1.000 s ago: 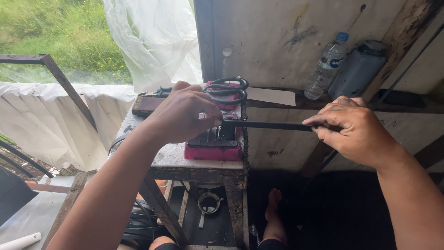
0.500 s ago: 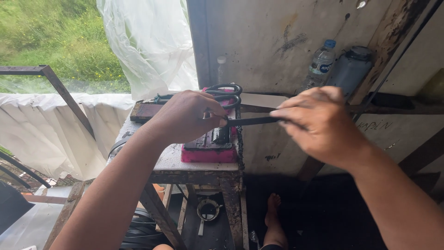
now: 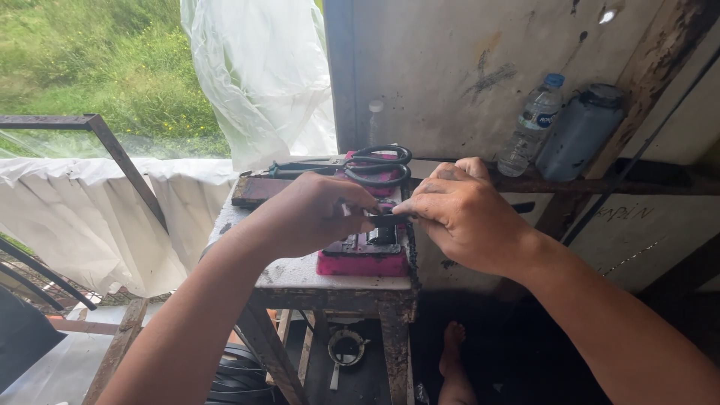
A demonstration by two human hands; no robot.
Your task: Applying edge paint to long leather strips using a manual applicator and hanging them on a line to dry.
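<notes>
Left hand (image 3: pixel 315 214): curled shut, fingertips pinching the near end of a thin black strip (image 3: pixel 390 220), directly over the pink machine.

Right hand (image 3: pixel 469 217): closed, thumb and forefinger gripping the same black strip from the other side; the fingertips of both hands nearly touch.

Black strip: short visible length only, held level between the two hands, just above the pink machine; the rest is hidden by the fingers.

Pink machine (image 3: pixel 364 259): small block with a pink base and dark metal parts on top, sitting under both hands on the stand.

Stand (image 3: pixel 322 274): narrow, worn, pale top with rusty legs, beneath the hands.

Scissors (image 3: pixel 360 165): large, black handles, lying just beyond the hands on the far part of the pink machine, blades pointing away to the left.

Plastic bottle (image 3: pixel 531 127): clear, blue cap, upright on a ledge beyond and to the right of the right hand.

Grey jug (image 3: pixel 579 133): dark lid, standing just beside the bottle on its right.

Plastic sheet (image 3: pixel 262 75): clear, hanging beyond the left hand.

White cloth (image 3: pixel 90 210): draped over a rail, left of the left arm.

Bare foot (image 3: pixel 452 360): on the floor below the right hand, beside the stand's leg.
</notes>
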